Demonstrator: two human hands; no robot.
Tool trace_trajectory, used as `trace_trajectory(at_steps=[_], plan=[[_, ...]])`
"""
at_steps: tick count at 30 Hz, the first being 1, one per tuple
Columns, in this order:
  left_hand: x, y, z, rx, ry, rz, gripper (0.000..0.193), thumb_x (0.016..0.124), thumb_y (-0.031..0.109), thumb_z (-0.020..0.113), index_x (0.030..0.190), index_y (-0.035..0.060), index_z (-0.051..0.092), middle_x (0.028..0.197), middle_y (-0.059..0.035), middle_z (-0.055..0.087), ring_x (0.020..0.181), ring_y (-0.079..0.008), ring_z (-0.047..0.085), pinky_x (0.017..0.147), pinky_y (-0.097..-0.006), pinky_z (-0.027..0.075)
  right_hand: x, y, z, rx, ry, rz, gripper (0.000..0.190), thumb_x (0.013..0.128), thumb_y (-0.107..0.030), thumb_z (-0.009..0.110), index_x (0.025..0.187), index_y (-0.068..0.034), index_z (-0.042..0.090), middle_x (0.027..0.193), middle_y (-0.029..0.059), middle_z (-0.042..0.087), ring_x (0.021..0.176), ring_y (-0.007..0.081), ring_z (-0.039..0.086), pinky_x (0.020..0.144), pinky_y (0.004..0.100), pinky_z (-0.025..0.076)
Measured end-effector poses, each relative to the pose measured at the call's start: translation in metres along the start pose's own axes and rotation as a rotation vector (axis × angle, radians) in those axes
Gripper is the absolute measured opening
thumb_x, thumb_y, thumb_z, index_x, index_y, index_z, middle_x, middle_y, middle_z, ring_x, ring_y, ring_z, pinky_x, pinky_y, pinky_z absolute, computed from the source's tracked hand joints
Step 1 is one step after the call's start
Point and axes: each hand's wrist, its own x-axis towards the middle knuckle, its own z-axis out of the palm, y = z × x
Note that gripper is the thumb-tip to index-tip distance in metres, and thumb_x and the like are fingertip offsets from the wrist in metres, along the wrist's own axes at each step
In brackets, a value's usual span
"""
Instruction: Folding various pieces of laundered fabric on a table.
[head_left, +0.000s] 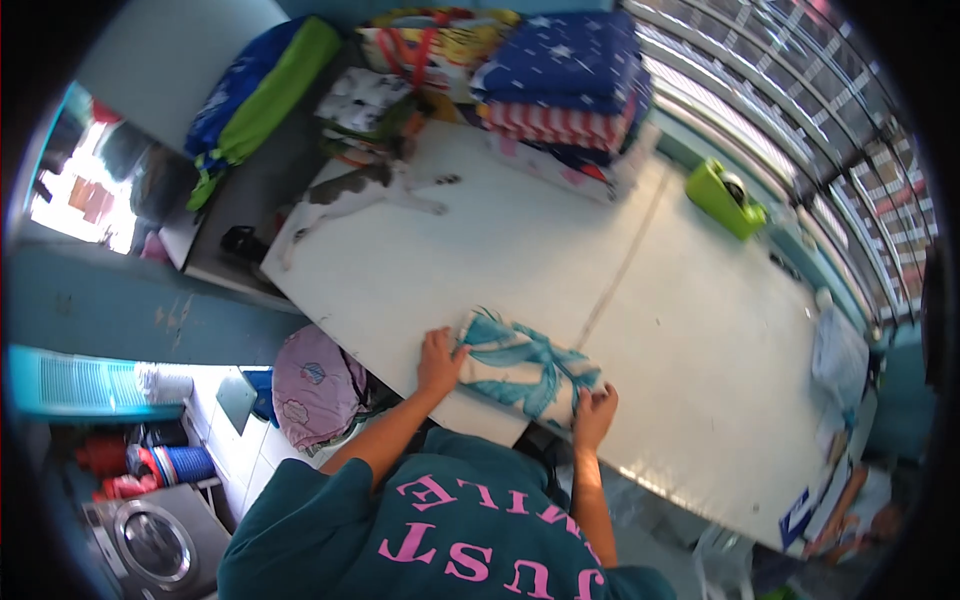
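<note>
A folded bundle of white cloth with a teal leaf print (517, 369) lies slantwise on the white tabletop (690, 360), close to the edge in front of me. My left hand (441, 364) presses against its left end, with the thumb towards the cloth. At the other end, my right hand (596, 412) has its thumb and fingers on the corner of the bundle. Both hands hold the bundle between them. The underside of the cloth is hidden.
A cat (360, 191) lies at the table's far left, beside folded clothes (367, 101). Stacked folded fabrics (559, 82) stand at the back. A green tape dispenser (724, 196) sits by the barred window. Another person's arm (844, 506) shows at lower right.
</note>
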Motion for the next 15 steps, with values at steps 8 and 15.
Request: trace_trajectory(at_steps=[8,15], plan=[[0.024,-0.022,-0.008,-0.327,-0.734,-0.274,0.053,0.068,0.041,0.061,0.099,-0.0009,0.051,0.095,-0.0182,0.053,0.088,-0.0319,0.052,0.073,-0.0369,0.041,0.004,-0.029,-0.022,0.432,-0.571,0.554,0.043,0.072,-0.030,0.060,0.107,-0.006,0.049,0.093,0.0008,0.054,0.078,0.0112,0.049,0.062,0.0270,0.039],[0.074,-0.073,-0.044,-0.684,-0.992,-0.283,0.054,0.069,0.035,0.061,0.105,-0.0025,0.048,0.102,-0.0175,0.052,0.092,-0.0241,0.053,0.076,-0.0315,0.041,-0.042,-0.038,0.030,0.676,-0.533,0.556,0.047,0.074,-0.024,0.060,0.114,-0.004,0.043,0.102,0.0081,0.055,0.090,0.0194,0.055,0.079,0.0331,0.045]])
